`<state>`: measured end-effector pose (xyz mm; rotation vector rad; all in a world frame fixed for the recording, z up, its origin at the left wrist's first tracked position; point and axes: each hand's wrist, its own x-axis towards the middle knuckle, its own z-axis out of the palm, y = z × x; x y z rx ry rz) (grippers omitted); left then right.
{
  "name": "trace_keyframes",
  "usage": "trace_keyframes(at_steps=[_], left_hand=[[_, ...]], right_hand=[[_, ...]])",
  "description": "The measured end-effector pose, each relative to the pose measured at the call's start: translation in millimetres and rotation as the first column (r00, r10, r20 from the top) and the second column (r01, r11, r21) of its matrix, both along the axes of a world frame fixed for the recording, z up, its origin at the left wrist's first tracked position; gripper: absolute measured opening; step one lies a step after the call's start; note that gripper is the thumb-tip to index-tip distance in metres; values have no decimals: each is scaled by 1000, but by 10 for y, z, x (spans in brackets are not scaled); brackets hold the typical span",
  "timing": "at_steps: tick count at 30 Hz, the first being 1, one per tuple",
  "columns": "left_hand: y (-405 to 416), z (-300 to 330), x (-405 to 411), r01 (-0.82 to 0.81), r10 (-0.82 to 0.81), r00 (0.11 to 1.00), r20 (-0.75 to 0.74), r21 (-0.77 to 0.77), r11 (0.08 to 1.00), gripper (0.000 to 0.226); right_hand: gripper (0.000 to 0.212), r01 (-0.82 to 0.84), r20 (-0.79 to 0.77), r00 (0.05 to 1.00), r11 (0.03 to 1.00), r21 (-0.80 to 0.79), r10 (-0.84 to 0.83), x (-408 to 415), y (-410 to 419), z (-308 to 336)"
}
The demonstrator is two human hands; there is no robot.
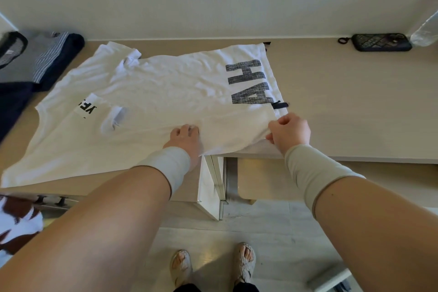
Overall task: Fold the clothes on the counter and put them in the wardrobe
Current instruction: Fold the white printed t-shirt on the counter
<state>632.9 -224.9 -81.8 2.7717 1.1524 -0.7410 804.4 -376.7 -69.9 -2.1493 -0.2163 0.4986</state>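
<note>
Right hand (288, 131) pinches white T-shirt (151, 99) hem, frame centre on counter (343, 106); left hand (186, 135) presses cloth flat, fingers curled. We'd keep hem taut, fold evenly.

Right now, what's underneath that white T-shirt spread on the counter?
Mostly the beige counter. A black strip pokes out under the white T-shirt by the right hand; what it belongs to is covered.

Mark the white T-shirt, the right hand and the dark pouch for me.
white T-shirt (151, 92): head view, plain middle of the cloth.
right hand (290, 131): head view, back of the hand.
dark pouch (382, 42): head view, quilted top face.
</note>
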Motion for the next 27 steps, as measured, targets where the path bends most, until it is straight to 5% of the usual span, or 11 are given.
trace_keyframes(at_steps=[4,7,10,14,19,23,27], left_hand=[[66,-63,-42,-40,41,999,36,-30,999,78],[47,-77,-73,-49,51,998,34,-67,997,84],[22,-73,-81,-49,50,999,20,-72,996,82],[35,31,52,-76,77,996,36,-14,997,66],[-101,34,339,30,-43,965,259,50,998,46],[-163,-20,518,88,-89,898,430,21,996,39],[-81,-130,602,195,-205,897,392,64,979,48]], right_hand=[[5,-85,211,970,980,-178,122,144,-157,41],[12,-192,172,944,893,-406,281,151,-287,-97],[14,-227,119,941,854,-468,316,92,-214,-180],[19,-196,52,967,863,-465,248,117,-129,-129],[45,-104,-25,994,910,-401,103,225,-83,-56],[36,-90,63,991,927,-364,121,285,-7,-57],[26,-102,70,989,947,-306,130,370,105,-60]])
